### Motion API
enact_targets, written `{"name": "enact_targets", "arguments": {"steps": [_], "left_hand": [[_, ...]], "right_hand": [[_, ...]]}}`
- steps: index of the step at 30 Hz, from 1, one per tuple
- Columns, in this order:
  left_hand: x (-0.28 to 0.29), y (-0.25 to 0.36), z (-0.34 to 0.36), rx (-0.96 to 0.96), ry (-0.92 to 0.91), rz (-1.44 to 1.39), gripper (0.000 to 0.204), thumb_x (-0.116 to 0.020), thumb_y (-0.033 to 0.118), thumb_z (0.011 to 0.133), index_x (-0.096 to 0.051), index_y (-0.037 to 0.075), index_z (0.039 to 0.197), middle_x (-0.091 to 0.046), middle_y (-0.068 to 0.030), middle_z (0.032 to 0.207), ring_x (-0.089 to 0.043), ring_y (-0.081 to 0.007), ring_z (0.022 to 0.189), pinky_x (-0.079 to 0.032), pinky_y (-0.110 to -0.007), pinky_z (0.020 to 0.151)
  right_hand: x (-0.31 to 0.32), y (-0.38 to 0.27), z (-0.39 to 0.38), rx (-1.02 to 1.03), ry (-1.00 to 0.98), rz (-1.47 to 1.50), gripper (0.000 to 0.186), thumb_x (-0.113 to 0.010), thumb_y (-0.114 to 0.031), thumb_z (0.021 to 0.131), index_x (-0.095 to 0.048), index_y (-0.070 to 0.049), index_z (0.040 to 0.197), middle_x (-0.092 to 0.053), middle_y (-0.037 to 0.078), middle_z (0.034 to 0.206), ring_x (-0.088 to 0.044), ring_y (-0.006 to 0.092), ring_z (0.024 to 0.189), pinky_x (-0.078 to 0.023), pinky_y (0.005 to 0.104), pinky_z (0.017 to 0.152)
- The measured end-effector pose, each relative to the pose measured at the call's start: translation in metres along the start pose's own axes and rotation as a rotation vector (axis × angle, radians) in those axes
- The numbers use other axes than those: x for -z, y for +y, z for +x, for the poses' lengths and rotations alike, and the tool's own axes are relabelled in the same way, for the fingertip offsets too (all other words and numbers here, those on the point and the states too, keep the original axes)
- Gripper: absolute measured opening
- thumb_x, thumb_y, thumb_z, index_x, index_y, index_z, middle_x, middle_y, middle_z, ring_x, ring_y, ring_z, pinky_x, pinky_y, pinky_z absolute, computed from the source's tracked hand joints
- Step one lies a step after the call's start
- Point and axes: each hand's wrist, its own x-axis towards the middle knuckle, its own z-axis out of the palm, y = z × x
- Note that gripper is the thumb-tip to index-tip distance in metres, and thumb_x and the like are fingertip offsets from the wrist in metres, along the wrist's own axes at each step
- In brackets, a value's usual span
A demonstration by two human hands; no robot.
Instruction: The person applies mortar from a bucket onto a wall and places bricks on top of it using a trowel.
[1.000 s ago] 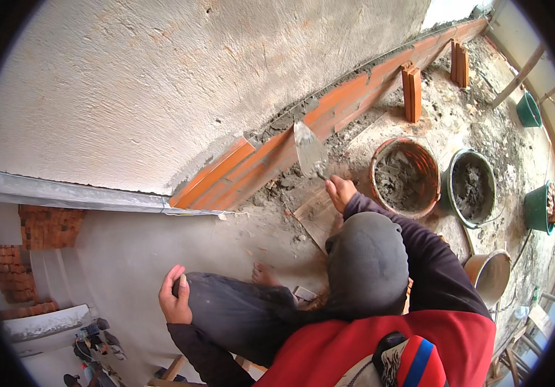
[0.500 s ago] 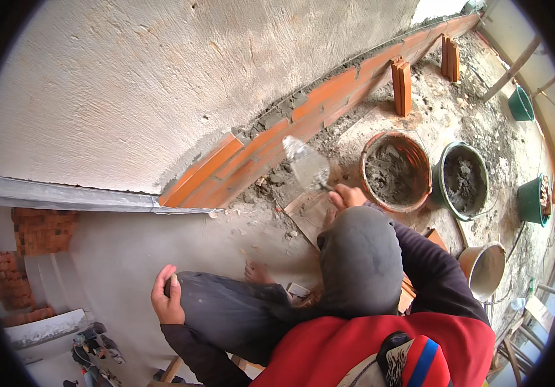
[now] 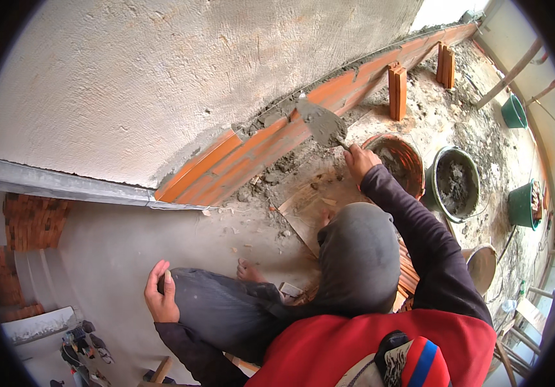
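From here I see a plastered wall [image 3: 135, 90], a low brick wall [image 3: 261, 143] against it and an orange bucket [image 3: 412, 153] nearby. The mortar-smeared trowel [image 3: 324, 125], gripped in the right hand [image 3: 361, 162], points toward the brick wall, contact unclear to me; the left hand [image 3: 162, 297], loosely cupped, sits by the left knee [image 3: 192, 293].

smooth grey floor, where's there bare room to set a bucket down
The broadest bare patch lies between the left hand, the grey beam and the brick stacks at far left. It is crowded below the low brick wall, where mortar lumps lie, and around the two mortar buckets.
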Motion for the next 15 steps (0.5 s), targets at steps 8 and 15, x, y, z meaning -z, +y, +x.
{"name": "enact_targets", "arguments": {"steps": [8, 15], "left_hand": [[0.001, 0.001, -0.001, 0.015, 0.000, -0.004, 0.048, -0.058, 0.032, 0.095, -0.055, -0.006, 0.125, -0.063, -0.0178, 0.121, -0.058, -0.0242, 0.113, -0.041, -0.035, 0.101], [-0.003, 0.002, 0.002, -0.001, -0.011, 0.001, 0.048, -0.058, 0.031, 0.095, -0.055, -0.006, 0.125, -0.063, -0.0188, 0.121, -0.058, -0.0246, 0.113, -0.042, -0.035, 0.100]], "right_hand": [[-0.009, 0.000, -0.009, 0.067, 0.039, 0.132, 0.031, -0.052, -0.032, 0.094, -0.059, -0.003, 0.086, -0.062, 0.026, 0.074, -0.063, 0.0452, 0.074, -0.049, 0.0525, 0.069], [-0.050, 0.003, -0.014, 0.034, 0.023, 0.332, 0.031, -0.053, -0.030, 0.094, -0.059, 0.000, 0.088, -0.061, 0.029, 0.072, -0.062, 0.0469, 0.075, -0.049, 0.0529, 0.070]]}}
